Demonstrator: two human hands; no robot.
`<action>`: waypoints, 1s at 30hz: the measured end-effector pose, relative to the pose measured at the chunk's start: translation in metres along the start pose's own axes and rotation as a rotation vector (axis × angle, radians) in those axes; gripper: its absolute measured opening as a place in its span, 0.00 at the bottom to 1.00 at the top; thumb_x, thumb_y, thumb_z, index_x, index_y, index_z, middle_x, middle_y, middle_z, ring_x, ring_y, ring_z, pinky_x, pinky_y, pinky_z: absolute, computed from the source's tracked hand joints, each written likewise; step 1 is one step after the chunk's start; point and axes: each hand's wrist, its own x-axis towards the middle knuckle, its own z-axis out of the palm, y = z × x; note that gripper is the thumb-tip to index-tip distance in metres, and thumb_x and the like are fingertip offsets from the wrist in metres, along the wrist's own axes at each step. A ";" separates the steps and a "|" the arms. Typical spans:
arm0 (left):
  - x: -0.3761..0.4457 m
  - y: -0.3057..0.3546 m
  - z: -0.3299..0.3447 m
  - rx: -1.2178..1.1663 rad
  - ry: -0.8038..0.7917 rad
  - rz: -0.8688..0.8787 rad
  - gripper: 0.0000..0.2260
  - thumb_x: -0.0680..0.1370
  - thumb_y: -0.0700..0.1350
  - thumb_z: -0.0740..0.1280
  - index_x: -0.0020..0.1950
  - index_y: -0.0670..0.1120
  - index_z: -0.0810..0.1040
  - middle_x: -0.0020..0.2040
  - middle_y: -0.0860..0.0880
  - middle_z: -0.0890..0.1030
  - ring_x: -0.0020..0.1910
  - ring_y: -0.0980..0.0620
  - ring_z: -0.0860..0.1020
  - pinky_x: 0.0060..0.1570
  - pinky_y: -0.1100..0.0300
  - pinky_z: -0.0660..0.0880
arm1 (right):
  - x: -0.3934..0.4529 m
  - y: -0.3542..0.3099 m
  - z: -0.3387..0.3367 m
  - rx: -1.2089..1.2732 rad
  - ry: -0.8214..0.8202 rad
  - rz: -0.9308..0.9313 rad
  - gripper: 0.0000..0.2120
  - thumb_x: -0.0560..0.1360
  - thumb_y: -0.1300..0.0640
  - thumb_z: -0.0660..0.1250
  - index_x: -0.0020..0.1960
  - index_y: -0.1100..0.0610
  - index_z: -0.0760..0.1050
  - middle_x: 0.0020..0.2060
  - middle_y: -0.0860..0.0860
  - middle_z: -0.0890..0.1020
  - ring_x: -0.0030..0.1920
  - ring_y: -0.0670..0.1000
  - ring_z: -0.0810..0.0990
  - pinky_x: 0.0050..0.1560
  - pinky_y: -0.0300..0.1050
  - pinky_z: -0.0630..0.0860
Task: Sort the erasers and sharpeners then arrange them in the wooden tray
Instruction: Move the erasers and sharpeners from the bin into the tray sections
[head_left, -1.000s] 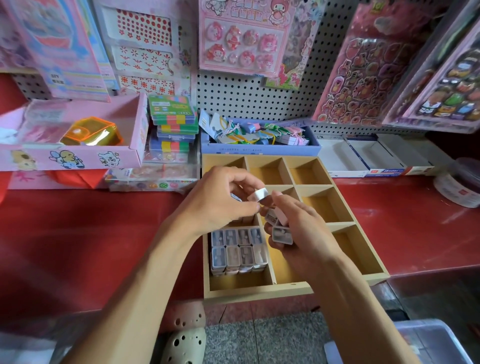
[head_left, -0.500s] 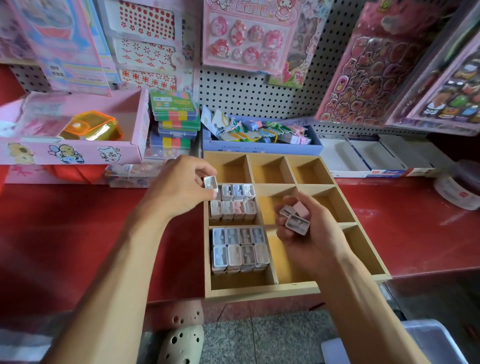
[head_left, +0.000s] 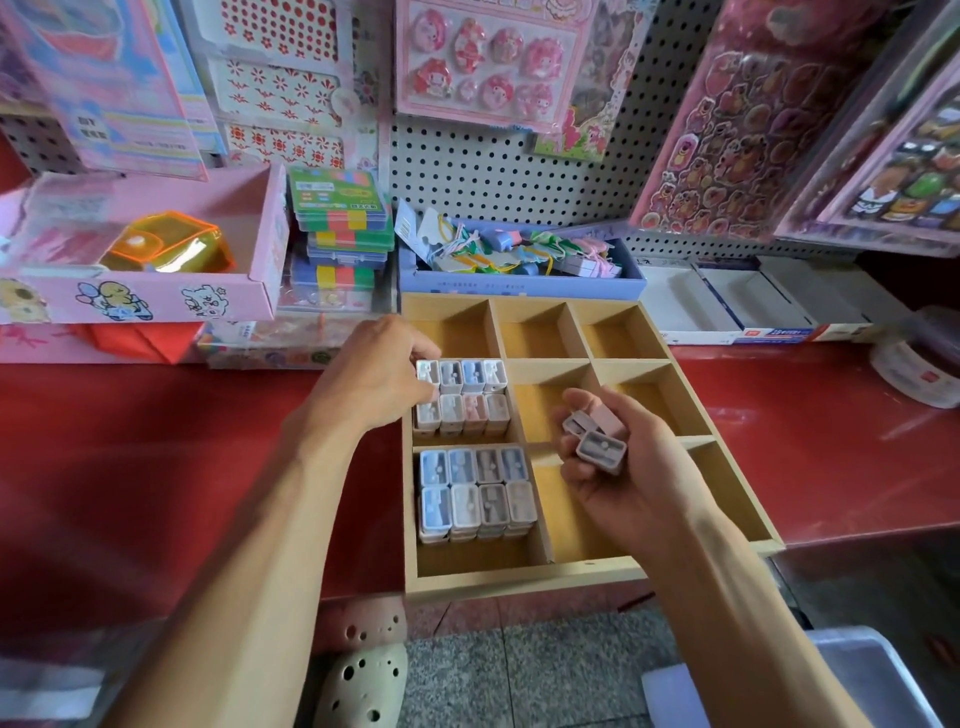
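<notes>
Over tray (head_left: 519, 582) — L hand (head_left: 374, 384) at sharpeners (head_left: 462, 397), R hand (head_left: 618, 478) holds more

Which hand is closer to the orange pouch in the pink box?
Left. The left hand is nearer the orange pouch; the right hand is farther right over the wooden tray.

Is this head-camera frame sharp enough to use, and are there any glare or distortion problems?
Head view: the sharpeners in the wooden tray and both hands are sharp; the edges are soft and smeared, notably at left; wide-angle bending curves the pegboard and hanging packs; pale glare streaks lie on the red counter.
</notes>
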 end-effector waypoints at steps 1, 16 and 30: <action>-0.001 0.000 -0.001 0.012 -0.009 0.003 0.22 0.70 0.41 0.78 0.62 0.44 0.81 0.57 0.44 0.81 0.50 0.51 0.78 0.52 0.62 0.70 | 0.000 0.000 0.000 -0.007 -0.002 -0.003 0.14 0.83 0.52 0.59 0.51 0.60 0.78 0.36 0.56 0.82 0.28 0.48 0.75 0.20 0.37 0.68; -0.029 0.067 0.010 -0.445 -0.196 0.258 0.08 0.69 0.51 0.78 0.45 0.59 0.83 0.44 0.55 0.82 0.42 0.52 0.79 0.44 0.61 0.76 | -0.002 -0.001 0.013 -0.093 -0.029 -0.130 0.14 0.84 0.53 0.59 0.59 0.63 0.76 0.38 0.56 0.80 0.28 0.48 0.76 0.21 0.39 0.68; -0.029 0.067 0.015 -0.494 -0.263 0.314 0.05 0.70 0.39 0.76 0.40 0.47 0.82 0.37 0.52 0.82 0.34 0.52 0.76 0.39 0.58 0.73 | 0.007 0.002 0.021 -0.034 0.101 -0.209 0.15 0.84 0.57 0.58 0.40 0.58 0.73 0.31 0.51 0.74 0.29 0.46 0.73 0.30 0.40 0.70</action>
